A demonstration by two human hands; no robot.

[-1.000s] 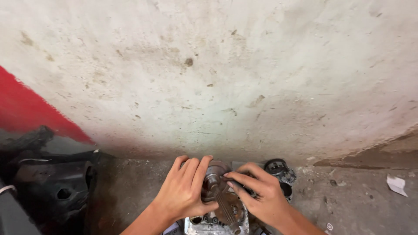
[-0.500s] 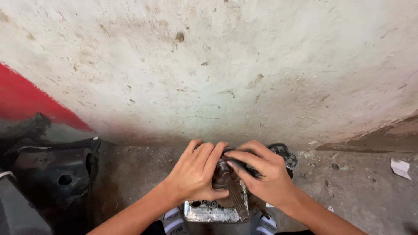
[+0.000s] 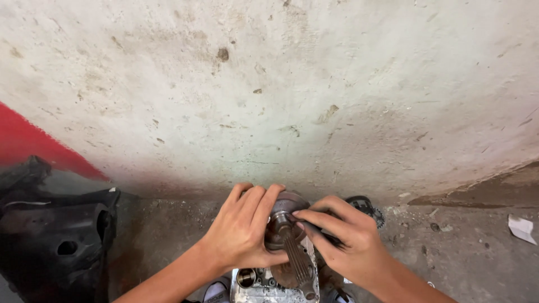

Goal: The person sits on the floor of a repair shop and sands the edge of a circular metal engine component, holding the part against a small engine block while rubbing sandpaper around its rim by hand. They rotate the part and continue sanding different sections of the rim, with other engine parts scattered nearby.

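Filling most of the head view from nine o'clock round to three o'clock, a rough whitish plaster wall [image 3: 292, 95] with brown pits and chips stands behind everything, and a red painted patch [image 3: 33, 143] cuts across it at nine o'clock. Below the wall a grey, gritty concrete floor [image 3: 466, 258] runs along the bottom of the view. At eight o'clock a black plastic housing [image 3: 53, 235] (dusty, with a small round hole in its face) lies on the floor, well apart from the hands. At six o'clock sits a silvery metal engine casing [image 3: 255, 280], partly cut off by the lower edge, and out of it rises a dark splined shaft [image 3: 297, 261] topped by a round brownish metal disc [image 3: 281, 221]. The left hand [image 3: 241, 233] comes in from seven o'clock and curls around the left side of the disc, fingers over its top rim and thumb pressed beneath it. The right hand [image 3: 348, 238] comes in from five o'clock, its fingers laid together across the disc's right side and touching the shaft; whether it truly grips is hard to tell. Just past the right hand, at two o'clock from it, a small dark toothed sprocket [image 3: 368, 207] rests on the floor. At three o'clock, a scrap of white paper [image 3: 522, 229] lies near the edge.
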